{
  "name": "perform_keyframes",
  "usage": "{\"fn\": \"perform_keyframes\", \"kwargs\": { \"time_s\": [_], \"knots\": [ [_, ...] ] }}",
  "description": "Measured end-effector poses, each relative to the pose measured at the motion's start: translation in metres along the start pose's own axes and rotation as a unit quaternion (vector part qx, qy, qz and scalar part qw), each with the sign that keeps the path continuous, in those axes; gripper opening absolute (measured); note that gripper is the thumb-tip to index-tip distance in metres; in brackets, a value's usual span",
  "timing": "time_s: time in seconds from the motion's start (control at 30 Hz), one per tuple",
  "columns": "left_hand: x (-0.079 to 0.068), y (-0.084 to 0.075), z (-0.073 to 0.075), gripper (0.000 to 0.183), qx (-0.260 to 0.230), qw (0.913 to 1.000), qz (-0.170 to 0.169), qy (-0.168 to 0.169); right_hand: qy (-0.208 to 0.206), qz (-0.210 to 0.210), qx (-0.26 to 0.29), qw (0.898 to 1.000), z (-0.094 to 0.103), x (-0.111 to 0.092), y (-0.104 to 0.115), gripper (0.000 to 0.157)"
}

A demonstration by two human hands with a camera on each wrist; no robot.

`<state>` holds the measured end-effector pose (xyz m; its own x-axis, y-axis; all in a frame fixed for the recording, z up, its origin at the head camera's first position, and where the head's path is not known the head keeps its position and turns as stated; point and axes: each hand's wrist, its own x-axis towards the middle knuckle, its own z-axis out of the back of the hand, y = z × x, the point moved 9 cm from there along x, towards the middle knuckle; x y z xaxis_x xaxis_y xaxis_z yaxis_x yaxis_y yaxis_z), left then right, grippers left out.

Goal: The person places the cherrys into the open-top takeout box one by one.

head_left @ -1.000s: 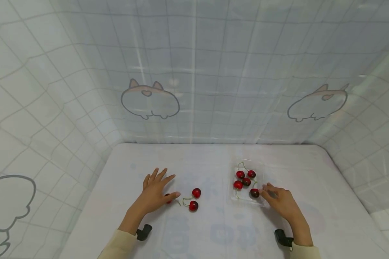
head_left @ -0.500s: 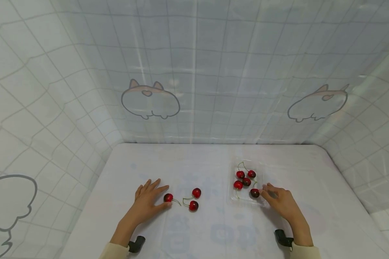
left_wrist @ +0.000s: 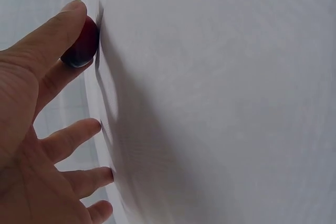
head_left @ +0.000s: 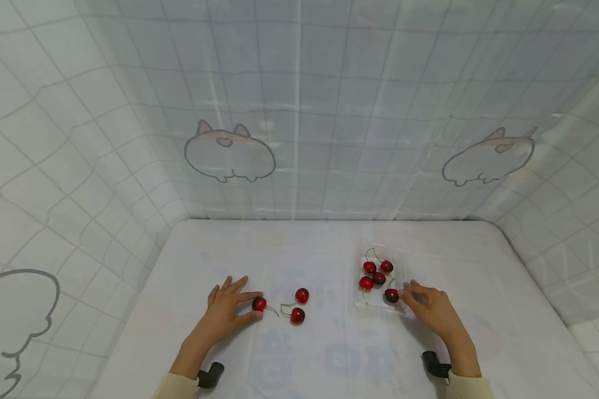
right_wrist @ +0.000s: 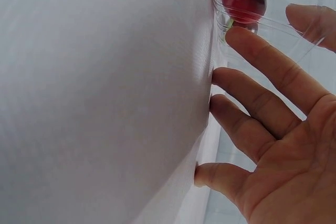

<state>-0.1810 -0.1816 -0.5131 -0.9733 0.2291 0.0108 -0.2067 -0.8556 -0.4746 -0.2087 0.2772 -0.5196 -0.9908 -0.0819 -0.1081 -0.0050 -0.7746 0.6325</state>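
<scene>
My left hand (head_left: 222, 317) pinches a dark red cherry (head_left: 259, 304) between thumb and index finger. The cherry (left_wrist: 84, 44) lies against the white cloth, and its green stem points right. Its other fingers are spread, their tips on the cloth. Just right of it lie two joined cherries, an upper cherry (head_left: 301, 296) and a lower cherry (head_left: 297, 316). My right hand (head_left: 431, 310) holds the right edge of a clear plastic box (head_left: 374, 308), thumb over the rim and fingers outside. Several cherries lie in the box, the nearest cherry (head_left: 391, 295) beside my thumb.
A white cloth covers the table (head_left: 324, 354). Behind it rises a translucent gridded curtain (head_left: 329, 138) with animal drawings, and similar sheets hang at both sides. Each wrist bears a black device, a left device (head_left: 211, 376) and a right device (head_left: 435, 364).
My left hand has drawn back left and toward me from over the cherry, then its index finger and thumb have closed round the fruit. The right hand and box stay in place.
</scene>
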Motion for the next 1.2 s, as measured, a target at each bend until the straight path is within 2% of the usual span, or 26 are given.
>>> {"fn": "perform_keyframes", "kwargs": {
  "time_s": [0.37,0.53,0.83,1.03,1.2],
  "knots": [
    [0.006,-0.003,0.004,0.044,-0.016,0.9999,-0.004,-0.002,0.002,-0.004,0.003,1.000,-0.001,0.000,-0.002,0.066],
    [0.010,-0.010,0.011,0.042,-0.026,0.9993,-0.024,-0.013,-0.003,0.004,0.012,1.000,0.001,0.000,-0.001,0.064],
    [0.026,-0.036,0.021,0.040,-0.033,0.9966,-0.069,-0.032,-0.003,0.002,0.014,1.000,0.000,0.000,-0.002,0.066],
    [0.042,-0.059,0.022,0.042,-0.039,0.9956,-0.082,-0.020,-0.002,0.004,0.013,1.000,-0.001,0.001,-0.003,0.066],
    [0.058,-0.086,0.020,0.042,-0.038,0.9946,-0.096,-0.008,-0.001,-0.002,0.010,1.000,0.000,0.001,-0.002,0.065]
  ]
}}
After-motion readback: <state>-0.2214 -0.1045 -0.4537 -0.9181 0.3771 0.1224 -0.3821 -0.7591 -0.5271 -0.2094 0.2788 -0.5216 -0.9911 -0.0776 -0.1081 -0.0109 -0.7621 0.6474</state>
